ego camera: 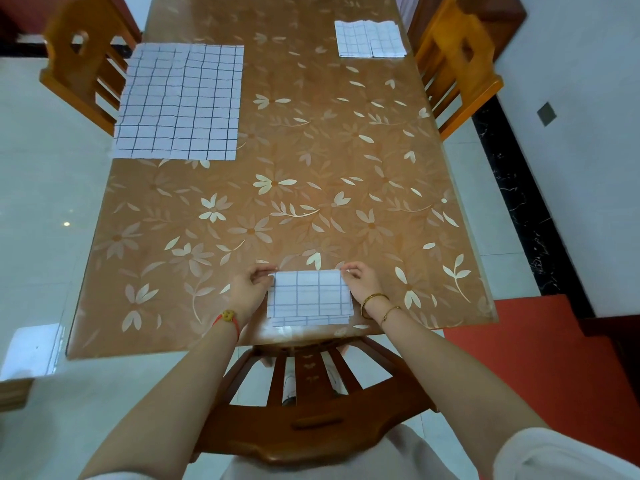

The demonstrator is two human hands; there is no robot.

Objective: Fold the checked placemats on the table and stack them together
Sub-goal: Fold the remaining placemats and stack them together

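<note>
**Head view: folding in progress.** The table (346,161), under a flower-patterned cover, carries three groups of checked placemats. An unfolded placemat (180,102) lies flat at the table's far left edge. A folded set (370,39), apparently two overlapping pieces, sits at the table's far right corner. A part-folded placemat (310,294) lies at the middle of the table's near edge, with its lower layers showing unevenly along the near side. The left hand (251,287) and the right hand (360,280) each pinch one far corner of this placemat between thumb and fingertips. The step in hand appears to be closing or squaring a fold. The next move probably calls for aligning the edges, pressing the crease, then carrying the piece to the folded set. The unfolded placemat is not yet folded.
</note>
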